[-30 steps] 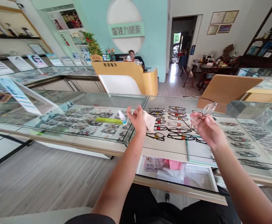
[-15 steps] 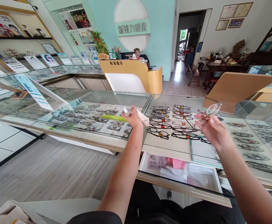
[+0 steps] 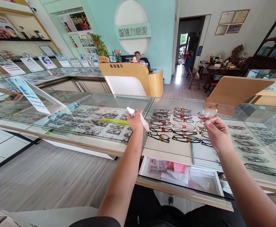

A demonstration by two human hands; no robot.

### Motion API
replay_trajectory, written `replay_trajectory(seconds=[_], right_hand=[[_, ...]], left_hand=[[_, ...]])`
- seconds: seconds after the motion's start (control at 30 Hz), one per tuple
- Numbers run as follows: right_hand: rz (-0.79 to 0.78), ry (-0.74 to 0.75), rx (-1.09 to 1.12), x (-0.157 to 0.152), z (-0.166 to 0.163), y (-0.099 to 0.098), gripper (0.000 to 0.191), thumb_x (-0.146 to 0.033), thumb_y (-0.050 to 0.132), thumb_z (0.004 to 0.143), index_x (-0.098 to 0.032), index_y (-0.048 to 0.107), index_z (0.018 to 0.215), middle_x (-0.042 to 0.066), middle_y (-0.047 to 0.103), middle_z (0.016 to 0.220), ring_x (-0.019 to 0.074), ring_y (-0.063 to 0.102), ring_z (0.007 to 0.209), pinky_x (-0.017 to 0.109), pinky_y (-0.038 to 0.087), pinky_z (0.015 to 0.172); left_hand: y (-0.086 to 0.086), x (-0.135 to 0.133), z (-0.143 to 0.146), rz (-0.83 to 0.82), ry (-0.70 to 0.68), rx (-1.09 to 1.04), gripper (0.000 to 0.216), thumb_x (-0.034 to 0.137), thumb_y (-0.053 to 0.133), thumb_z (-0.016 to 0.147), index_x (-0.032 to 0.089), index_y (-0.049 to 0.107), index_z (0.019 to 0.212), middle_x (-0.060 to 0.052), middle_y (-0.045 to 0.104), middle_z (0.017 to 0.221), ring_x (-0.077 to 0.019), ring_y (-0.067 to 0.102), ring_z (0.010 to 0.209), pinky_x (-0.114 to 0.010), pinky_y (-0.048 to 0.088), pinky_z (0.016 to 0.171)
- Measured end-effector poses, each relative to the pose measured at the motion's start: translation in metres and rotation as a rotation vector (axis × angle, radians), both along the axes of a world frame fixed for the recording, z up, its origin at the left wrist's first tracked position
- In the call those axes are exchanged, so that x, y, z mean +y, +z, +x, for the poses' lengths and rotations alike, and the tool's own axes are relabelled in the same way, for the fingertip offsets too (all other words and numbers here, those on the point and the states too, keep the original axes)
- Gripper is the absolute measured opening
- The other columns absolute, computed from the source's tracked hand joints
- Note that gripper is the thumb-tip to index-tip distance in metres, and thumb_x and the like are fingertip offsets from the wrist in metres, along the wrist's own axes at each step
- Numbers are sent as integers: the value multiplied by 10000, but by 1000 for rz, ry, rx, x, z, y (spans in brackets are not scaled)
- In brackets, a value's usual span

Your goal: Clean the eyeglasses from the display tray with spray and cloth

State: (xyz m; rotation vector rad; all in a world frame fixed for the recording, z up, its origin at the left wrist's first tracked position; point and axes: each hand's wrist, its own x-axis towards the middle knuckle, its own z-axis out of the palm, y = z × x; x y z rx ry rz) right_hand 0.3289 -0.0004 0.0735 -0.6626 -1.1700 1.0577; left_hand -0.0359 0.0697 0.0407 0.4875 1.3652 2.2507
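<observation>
My left hand (image 3: pixel 135 119) is closed around a small white spray bottle (image 3: pixel 130 110) and a white cleaning cloth (image 3: pixel 144 122), held just above the glass counter (image 3: pixel 119 101). Over the same glass, further right, my right hand (image 3: pixel 215 130) pinches a pair of thin-rimmed glasses (image 3: pixel 209 112) by the frame, lenses up. Under the glass, between the two hands, lie rows of dark spectacle frames (image 3: pixel 173 126).
A green strip (image 3: pixel 114 121) lies on the counter left of my left hand. A wooden mirror stand (image 3: pixel 235 90) sits on the counter at the back right. An open drawer (image 3: pixel 183 173) with papers is below. A person sits behind the reception desk (image 3: pixel 133 77).
My left hand reached left to the spray bottle, closed on it and lifted it, with the cloth still in its grip. My right hand lowered the glasses slightly.
</observation>
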Motion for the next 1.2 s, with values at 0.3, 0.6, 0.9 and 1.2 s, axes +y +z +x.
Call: replay_trajectory(seconds=[0.3,0.6,0.9,1.2], right_hand=[[-20,19,-34,2,-8,-10,263,-430,901,900,-310,675,836,2,788,874,286,780,1123,489,521,1104],[-112,126,-24,-6,-21,-12,287,-502,899,890,-313,684,871,19,792,937,291,759,1125,503,531,1114],[-180,232,42,-11,-26,-8,271,-487,879,906,-307,679,880,22,805,996,267,745,1086,466,558,1067],[-220,432,8,-21,-35,-9,251,-467,877,905,-298,692,905,20,815,983,250,739,988,434,551,1000]], left_hand=[[22,-44,69,34,-610,273,589,708,843,819,172,821,1060,53,461,591,-94,385,505,-266,313,501],[19,-68,117,-23,-1114,69,543,740,745,820,231,561,866,-46,696,889,-215,723,885,-334,562,762],[25,-80,116,-57,-1449,-125,556,549,933,711,267,572,1026,-4,546,830,-180,587,761,-261,440,541],[33,-80,112,-110,-1512,-7,920,1141,319,688,238,476,615,-37,387,633,-182,426,613,-260,221,438]])
